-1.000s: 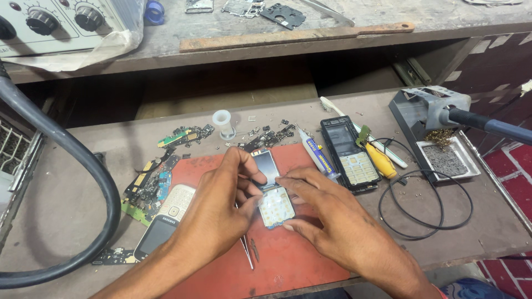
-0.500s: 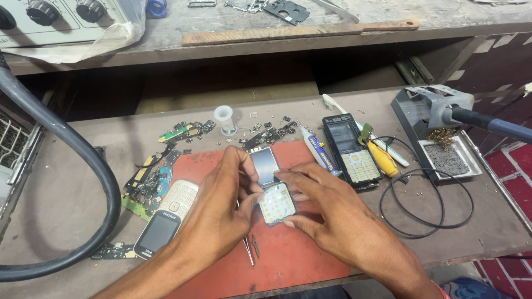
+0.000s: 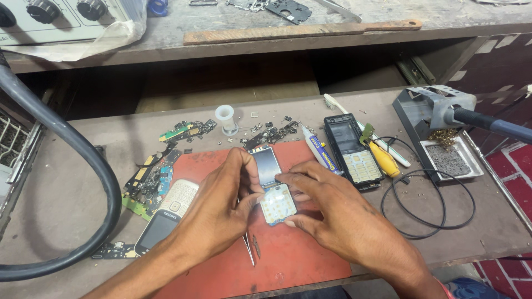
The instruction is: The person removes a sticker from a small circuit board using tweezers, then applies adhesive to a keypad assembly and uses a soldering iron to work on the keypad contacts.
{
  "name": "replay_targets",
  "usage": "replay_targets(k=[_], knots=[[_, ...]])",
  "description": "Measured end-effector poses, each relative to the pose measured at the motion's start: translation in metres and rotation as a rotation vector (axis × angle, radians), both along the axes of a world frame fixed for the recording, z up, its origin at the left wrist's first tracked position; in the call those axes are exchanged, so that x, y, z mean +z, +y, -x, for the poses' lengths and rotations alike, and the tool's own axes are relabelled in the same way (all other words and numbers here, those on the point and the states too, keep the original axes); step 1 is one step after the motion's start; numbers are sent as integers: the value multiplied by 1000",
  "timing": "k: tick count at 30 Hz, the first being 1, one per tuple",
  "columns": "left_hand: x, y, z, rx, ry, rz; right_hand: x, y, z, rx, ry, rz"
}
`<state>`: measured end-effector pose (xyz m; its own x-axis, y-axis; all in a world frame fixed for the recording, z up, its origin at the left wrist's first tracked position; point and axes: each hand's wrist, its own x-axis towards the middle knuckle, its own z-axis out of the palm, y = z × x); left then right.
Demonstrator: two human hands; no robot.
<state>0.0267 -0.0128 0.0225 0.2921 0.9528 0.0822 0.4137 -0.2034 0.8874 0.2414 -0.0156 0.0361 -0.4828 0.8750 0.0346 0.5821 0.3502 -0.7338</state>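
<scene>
Head view shows both my hands meeting over the red mat (image 3: 288,260) at the front of the bench (image 3: 66,199). My left hand (image 3: 219,213) has its grip pinched on the left edge of a bare phone board (image 3: 271,185), thumb and fingertips closed tight against it near the small screen. My right hand (image 3: 338,221) grips the same board from the right, index finger lying across its middle and thumb curled under the pale keypad end. The board sits tilted between the two grips, just above the mat.

Tweezers (image 3: 247,249) lie on the mat under my left wrist. Left of my left hand rest a white keypad cover (image 3: 177,196) and a dark phone (image 3: 155,230), with loose circuit scraps (image 3: 147,185) beyond. To the right lie a black phone shell (image 3: 352,149), a yellow-handled screwdriver (image 3: 385,160), a black cable (image 3: 426,205) and a soldering iron stand (image 3: 438,119). A thick grey hose (image 3: 83,160) curves along the left.
</scene>
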Motion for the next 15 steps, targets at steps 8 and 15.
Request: replay_targets(k=[8,15], knots=[[-2,4,3,-25,-12,-2,5,1,2,-27,-62,-7],[-4,4,6,-25,-55,74,6,1,3,-35,-45,10]])
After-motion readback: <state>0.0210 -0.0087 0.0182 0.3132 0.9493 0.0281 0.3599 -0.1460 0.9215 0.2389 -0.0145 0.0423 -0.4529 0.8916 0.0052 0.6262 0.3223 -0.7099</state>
